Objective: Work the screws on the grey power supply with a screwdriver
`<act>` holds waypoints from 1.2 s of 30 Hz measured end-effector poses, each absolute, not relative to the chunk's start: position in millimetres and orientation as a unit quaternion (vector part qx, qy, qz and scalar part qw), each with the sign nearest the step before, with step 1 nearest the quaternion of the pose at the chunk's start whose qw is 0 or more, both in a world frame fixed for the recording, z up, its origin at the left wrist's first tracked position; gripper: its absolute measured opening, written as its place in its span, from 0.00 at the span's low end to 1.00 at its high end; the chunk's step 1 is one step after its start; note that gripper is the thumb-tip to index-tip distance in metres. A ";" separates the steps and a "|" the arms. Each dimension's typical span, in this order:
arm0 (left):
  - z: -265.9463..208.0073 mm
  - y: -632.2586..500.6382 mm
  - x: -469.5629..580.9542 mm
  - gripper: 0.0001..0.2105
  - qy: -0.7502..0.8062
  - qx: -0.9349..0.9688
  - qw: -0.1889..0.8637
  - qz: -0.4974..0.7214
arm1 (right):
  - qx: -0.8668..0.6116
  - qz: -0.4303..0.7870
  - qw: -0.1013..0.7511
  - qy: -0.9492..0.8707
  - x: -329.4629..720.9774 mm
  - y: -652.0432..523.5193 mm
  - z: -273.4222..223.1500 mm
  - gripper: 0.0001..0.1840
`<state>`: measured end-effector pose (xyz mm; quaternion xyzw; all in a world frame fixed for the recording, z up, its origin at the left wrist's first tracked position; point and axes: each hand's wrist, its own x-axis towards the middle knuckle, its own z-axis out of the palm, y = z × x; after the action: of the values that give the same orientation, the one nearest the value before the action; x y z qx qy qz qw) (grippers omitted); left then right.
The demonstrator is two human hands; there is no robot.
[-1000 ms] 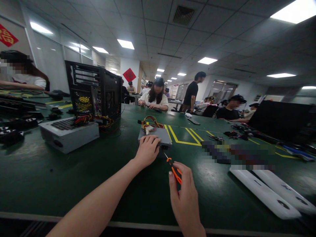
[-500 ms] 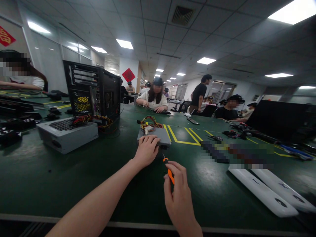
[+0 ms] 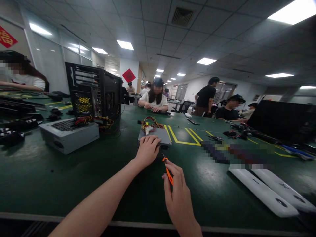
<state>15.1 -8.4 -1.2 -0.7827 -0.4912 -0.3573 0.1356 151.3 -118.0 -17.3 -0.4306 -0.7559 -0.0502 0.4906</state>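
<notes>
- Right in the middle, the small grey metal box (image 3: pixel 165 135) sits on the green table (image 3: pixel 103 200), its longer side seemingly running across the view, a bundle of coloured wires (image 3: pixel 153 121) looping up behind it.
- The left hand (image 3: pixel 148 149) is the nearer one, on the box itself: fingers side by side over the top and near edge, thumb out of sight, so I can't tell whether it clasps the box or merely presses down.
- Over to the right hand (image 3: pixel 179 189), below and to the right of the box, with fingers and thumb closed around the orange-handled screwdriver (image 3: pixel 170 176), part of the handle hidden by the fingers.
- And this is the key line: the screwdriver's long axis slants away and a little leftward from that grip, its thin shaft aimed at the box's near face, below the dark socket (image 3: pixel 164 147). Tip and metal look very close; contact, I can't make out.
- Off to the left, well apart, a larger grey box (image 3: pixel 74 135) lies before a black computer case (image 3: pixel 97 93).
</notes>
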 end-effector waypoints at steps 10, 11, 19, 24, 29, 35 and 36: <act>0.7 -9.7 15.5 0.14 -0.488 -0.782 0.125 -0.367 | -0.429 -0.071 0.478 -0.763 152.1 -118.7 -14.4 0.13; 0.6 -9.7 15.4 0.15 -0.488 -0.782 0.125 -0.367 | -0.426 -0.072 0.479 -0.764 151.1 -118.7 -15.1 0.13; 0.3 -9.7 15.5 0.14 -0.489 -0.782 0.124 -0.366 | -0.508 -0.037 0.491 -0.707 158.3 -119.2 -15.3 0.12; 0.3 -9.5 15.9 0.15 -0.490 -0.782 0.124 -0.364 | -0.436 -0.059 0.481 -0.758 152.7 -119.3 -16.6 0.14; -0.4 -9.2 16.4 0.15 -0.494 -0.779 0.121 -0.367 | -0.534 -0.012 0.502 -0.681 159.3 -119.1 -17.9 0.14; -0.2 -9.1 15.8 0.15 -0.493 -0.781 0.123 -0.363 | -0.455 -0.059 0.498 -0.736 155.2 -120.0 -14.7 0.14; -0.1 -9.2 15.7 0.15 -0.493 -0.781 0.124 -0.362 | -0.453 -0.060 0.496 -0.738 154.5 -119.7 -15.3 0.14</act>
<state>15.7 -9.2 -0.1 -0.7811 -0.4930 -0.3625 0.1244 154.5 -119.7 -15.3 -0.4530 -0.7380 -0.0602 0.4965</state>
